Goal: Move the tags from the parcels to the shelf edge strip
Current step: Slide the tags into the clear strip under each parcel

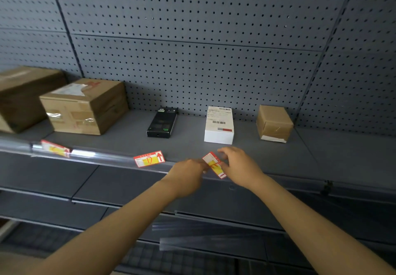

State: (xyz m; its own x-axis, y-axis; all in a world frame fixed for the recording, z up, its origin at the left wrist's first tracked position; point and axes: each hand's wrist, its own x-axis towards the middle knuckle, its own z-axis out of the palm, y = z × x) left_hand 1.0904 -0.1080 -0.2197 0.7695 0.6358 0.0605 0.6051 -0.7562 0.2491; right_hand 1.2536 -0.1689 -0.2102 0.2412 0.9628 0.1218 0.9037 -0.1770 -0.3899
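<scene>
A red, white and yellow tag (214, 164) is pinched between my left hand (188, 173) and my right hand (240, 167), tilted, right at the front edge of the grey shelf below the white parcel (219, 125). The clear shelf edge strip (96, 155) runs along the shelf front to the left. Two more tags sit in it: one with a red arrow (149, 159) and one further left (55, 148). Other parcels on the shelf are a black box (162, 122), a small brown box (274, 123) and two big cardboard boxes (85, 106).
A grey pegboard wall (203, 39) backs the shelf (267, 159). Lower grey shelves (85, 189) step out beneath. Loose clear strips (203, 232) lie on a lower shelf under my arms. A black clip (326, 185) sits on the shelf edge at the right.
</scene>
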